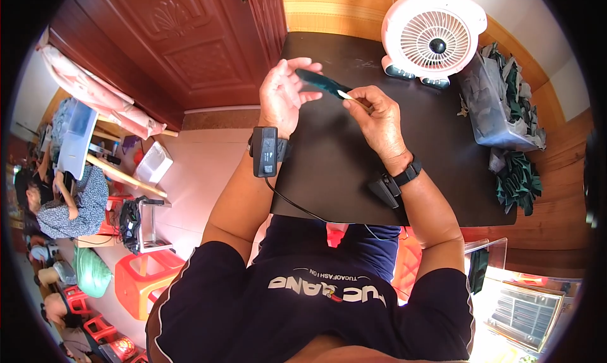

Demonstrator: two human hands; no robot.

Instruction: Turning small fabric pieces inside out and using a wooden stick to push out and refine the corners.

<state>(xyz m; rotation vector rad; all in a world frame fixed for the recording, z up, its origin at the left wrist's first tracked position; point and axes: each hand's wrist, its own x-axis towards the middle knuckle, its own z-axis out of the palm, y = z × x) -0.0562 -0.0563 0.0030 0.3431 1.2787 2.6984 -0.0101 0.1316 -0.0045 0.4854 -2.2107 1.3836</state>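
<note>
A dark green, narrow, flat strip (319,81), seemingly cloth, is held up over the near-black table (341,173). Thumb and fingers of my right hand (381,121) pinch its right end, along with a thin pale stick (358,101) whose white tip points left. My left hand (281,96) is at the strip's other end, with fingers and thumb spread apart around it. Whether the left fingers touch the strip, I cannot tell. Both wrists carry black strapped devices; a cable runs down from the left one.
A pink-and-white fan (436,42) stands at the table's far right. Beside it, a clear plastic bin (496,126) overflows with dark green pieces, and a green bunch (518,181) lies below it. Red stools (142,281) and other people are at left. A dark red door (171,40) is behind.
</note>
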